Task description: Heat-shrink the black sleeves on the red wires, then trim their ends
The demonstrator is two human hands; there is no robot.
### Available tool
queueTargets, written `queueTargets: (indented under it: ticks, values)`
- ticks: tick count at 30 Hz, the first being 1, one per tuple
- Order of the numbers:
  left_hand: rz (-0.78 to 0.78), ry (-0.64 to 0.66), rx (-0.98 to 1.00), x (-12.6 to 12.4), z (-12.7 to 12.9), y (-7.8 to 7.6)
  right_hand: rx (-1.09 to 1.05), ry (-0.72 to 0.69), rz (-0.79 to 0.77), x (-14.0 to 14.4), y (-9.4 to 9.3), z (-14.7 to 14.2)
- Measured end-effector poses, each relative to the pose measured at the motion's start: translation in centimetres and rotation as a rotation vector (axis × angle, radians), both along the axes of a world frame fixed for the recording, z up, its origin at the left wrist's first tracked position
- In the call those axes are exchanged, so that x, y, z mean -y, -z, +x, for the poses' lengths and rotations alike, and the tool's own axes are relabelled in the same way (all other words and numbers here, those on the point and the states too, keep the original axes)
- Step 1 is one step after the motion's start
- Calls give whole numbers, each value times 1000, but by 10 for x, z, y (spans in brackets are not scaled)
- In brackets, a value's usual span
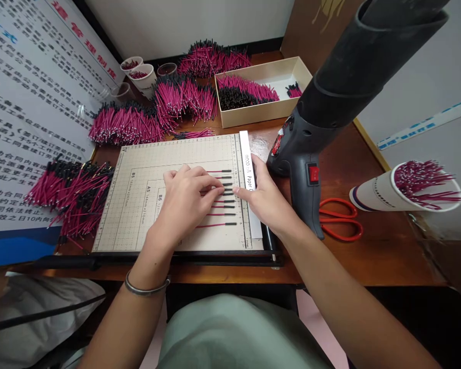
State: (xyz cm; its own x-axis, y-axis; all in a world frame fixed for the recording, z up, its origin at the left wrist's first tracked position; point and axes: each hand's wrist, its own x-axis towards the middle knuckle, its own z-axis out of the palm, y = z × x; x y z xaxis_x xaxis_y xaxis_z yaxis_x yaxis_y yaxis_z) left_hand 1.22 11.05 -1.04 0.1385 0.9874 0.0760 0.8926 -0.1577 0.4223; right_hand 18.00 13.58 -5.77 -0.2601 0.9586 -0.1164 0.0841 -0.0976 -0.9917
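Observation:
A row of red wires with black sleeve ends lies on the gridded board of a paper cutter. Over the row, my left hand has its thumb and fingers closed on one wire near its black end. My right hand straddles the cutter's white edge bar: its thumb lies across the bar beside the sleeve tips, and its fingers reach down the far side, partly hidden. The left hand covers the tails of several wires.
Piles of red wires stand behind and left of the board, near paper cups. A cardboard box holds more wires. At right are a black heat gun, scissors with orange handles and a cup of wires.

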Motion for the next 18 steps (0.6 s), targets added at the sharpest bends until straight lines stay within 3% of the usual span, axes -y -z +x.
queueTargets:
  ticks: [8, 18]
  values:
    - [18, -40, 77, -3, -2, -5, -47, 76, -119, -6, -4, -6]
    - [-40, -19, 69, -12, -3, -3, -91, 83, -113, -8, 0, -8]
